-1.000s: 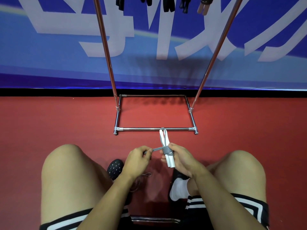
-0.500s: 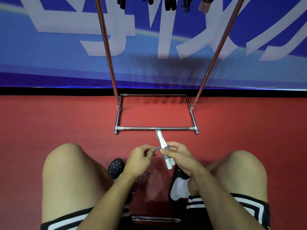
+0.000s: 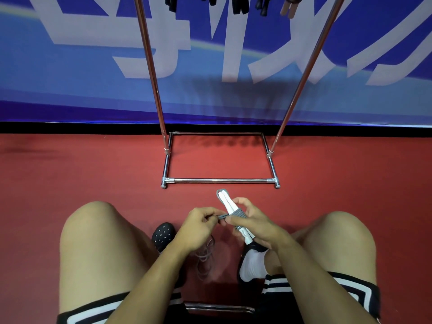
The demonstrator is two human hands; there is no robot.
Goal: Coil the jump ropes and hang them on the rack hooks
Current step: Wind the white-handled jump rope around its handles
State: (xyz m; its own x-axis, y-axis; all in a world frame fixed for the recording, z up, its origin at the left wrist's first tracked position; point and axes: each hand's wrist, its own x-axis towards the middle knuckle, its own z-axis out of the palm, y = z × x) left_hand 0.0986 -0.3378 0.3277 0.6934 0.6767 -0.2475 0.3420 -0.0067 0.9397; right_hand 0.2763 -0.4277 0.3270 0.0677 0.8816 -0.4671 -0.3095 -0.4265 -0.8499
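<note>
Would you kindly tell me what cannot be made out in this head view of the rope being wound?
- Rack top bar and hooks: cut off by the upper frame edge; only tips of hanging handles show.
- Loose rope end: hidden inside the left hand.
- Lower part of the white handles: covered by the right hand.
- Rope on the floor: blurred, partly behind the left forearm.
</note>
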